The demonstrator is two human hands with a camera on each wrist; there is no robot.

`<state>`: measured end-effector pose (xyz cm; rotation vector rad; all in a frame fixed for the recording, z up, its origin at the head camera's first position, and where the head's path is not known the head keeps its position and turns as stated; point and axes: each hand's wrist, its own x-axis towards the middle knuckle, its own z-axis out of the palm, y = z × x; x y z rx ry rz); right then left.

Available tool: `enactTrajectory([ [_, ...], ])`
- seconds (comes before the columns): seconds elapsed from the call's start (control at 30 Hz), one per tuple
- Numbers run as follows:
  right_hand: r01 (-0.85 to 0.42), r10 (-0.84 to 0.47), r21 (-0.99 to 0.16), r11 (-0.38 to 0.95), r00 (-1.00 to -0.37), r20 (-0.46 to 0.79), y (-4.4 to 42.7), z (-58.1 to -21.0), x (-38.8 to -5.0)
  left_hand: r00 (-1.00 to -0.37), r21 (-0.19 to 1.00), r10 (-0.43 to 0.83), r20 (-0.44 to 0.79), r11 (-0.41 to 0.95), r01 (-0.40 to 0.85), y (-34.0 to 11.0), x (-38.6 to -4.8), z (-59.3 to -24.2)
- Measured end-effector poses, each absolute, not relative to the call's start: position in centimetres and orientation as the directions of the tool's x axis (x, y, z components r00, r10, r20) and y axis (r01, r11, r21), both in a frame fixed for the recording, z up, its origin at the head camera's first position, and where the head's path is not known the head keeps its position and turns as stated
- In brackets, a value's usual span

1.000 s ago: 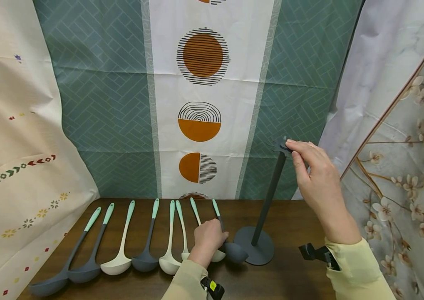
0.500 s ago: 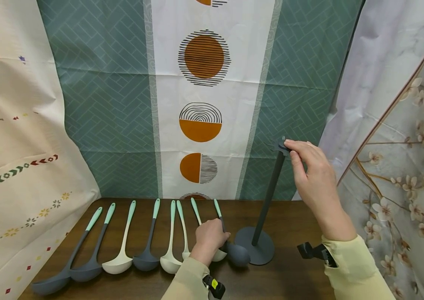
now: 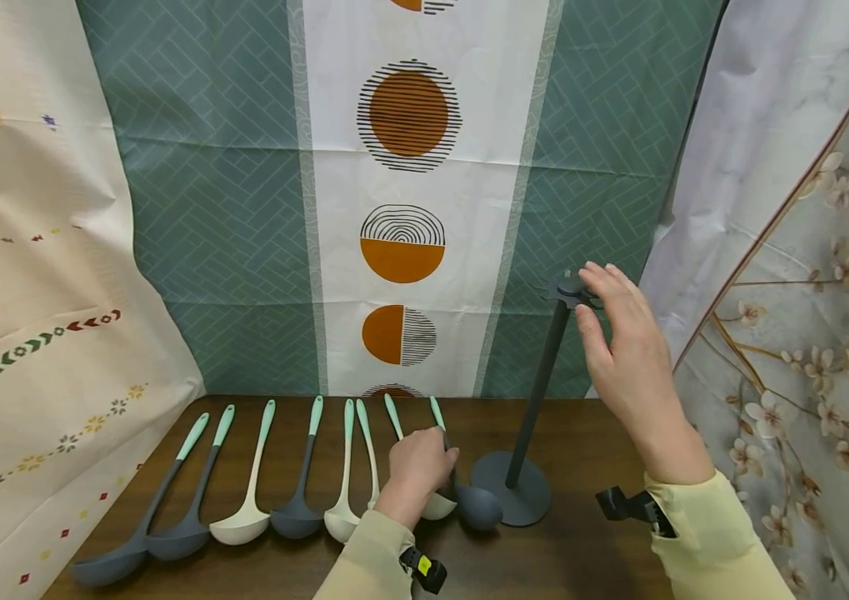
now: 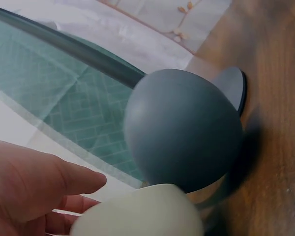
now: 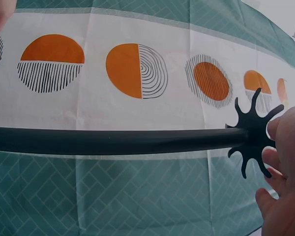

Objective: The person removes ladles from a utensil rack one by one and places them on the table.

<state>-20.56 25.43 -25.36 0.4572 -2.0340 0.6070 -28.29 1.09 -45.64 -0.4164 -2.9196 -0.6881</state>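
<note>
My left hand [image 3: 417, 468] grips the handle of a dark grey ladle [image 3: 479, 507] with a mint-green end, the rightmost in a row of ladles. Its rounded bowl back [image 4: 182, 130] faces the left wrist camera, close to the stand's base. A cream ladle [image 3: 437, 506] lies just beside it; its bowl hides part of my left fingers in the left wrist view. The dark utensil stand [image 3: 540, 383] rises to the right, topped by a ring of curved hooks [image 5: 253, 130]. My right hand [image 3: 632, 367] is beside those hooks, fingers extended; whether any touches them I cannot tell.
Several more ladles, some dark grey [image 3: 295, 518] and some cream [image 3: 240, 527], lie to the left on the brown table [image 3: 581, 550], handles pointing back. The round stand base [image 3: 532, 500] sits at right. Patterned cloths [image 3: 229, 208] hang behind and at both sides.
My right fingers, earlier on the edge of the stand's top, have lifted and straightened. My left hand has moved up slightly with the dark ladle in its grip.
</note>
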Motion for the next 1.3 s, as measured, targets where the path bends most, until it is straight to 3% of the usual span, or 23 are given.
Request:
enactTrajectory([
  [0.6, -0.514, -0.149, -0.131, 0.848, -0.467, 0.871, 25.4, -28.3, -17.6, -0.891, 0.319, 0.317, 0.324, 0.851, 0.418, -3.2, -24.9, -41.9],
  [0.93, -0.515, -0.172, -0.064, 0.855, -0.397, 0.902, 24.8, -31.0, -15.6, -0.847, 0.215, 0.361, 0.39, 0.859, 0.465, -6.5, -22.0, -41.7],
  [1.07, -0.513, -0.191, -0.062, 0.856, -0.426, 0.884, 24.2, -32.3, -14.1, -0.821, 0.155, 0.375, 0.43, 0.865, 0.477, -7.6, -20.7, -41.4],
  [1.3, -0.519, -0.261, -0.068, 0.852, -0.534, 0.804, 22.3, -35.0, -11.9, -0.798, 0.109, 0.397, 0.455, 0.864, 0.491, -8.7, -18.9, -41.0],
])
